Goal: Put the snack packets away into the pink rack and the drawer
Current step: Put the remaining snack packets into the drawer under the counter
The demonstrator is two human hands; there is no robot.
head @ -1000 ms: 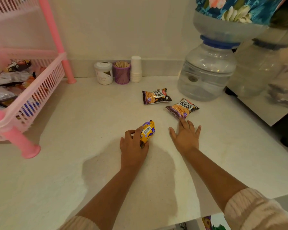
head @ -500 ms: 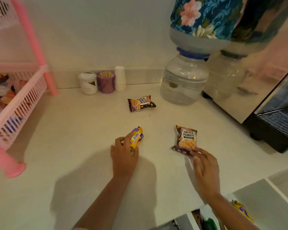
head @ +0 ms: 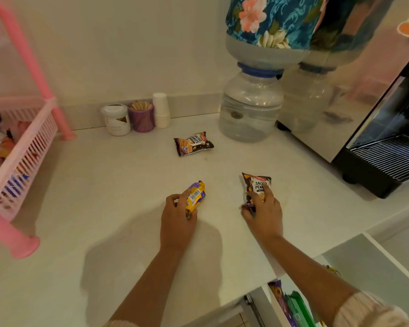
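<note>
Pale tabletop [head: 104, 208]: left hand [head: 177, 220] grips a yellow packet [head: 195, 197], right hand [head: 263, 212] a peanut packet [head: 255, 185] — light, crinkly, likely slippery; mid-body holds suit.

worktop [head: 104, 197]: smooth, matt, pale stone-like surface
pink rack [head: 33, 142]: glossy moulded plastic, slatted walls
peanut packets [head: 193, 143]: shiny printed foil film, crinkled
yellow packet [head: 195, 197]: glossy plastic wrap
water bottle [head: 250, 114]: clear, smooth plastic
bottle cover [head: 269, 20]: flowered cloth
white cups [head: 161, 110]: matt, paper or foam, cannot tell
purple holder [head: 141, 120]: plastic, holding pale wooden sticks
machine [head: 364, 102]: brushed, reflective metal side; black ribbed tray
</note>
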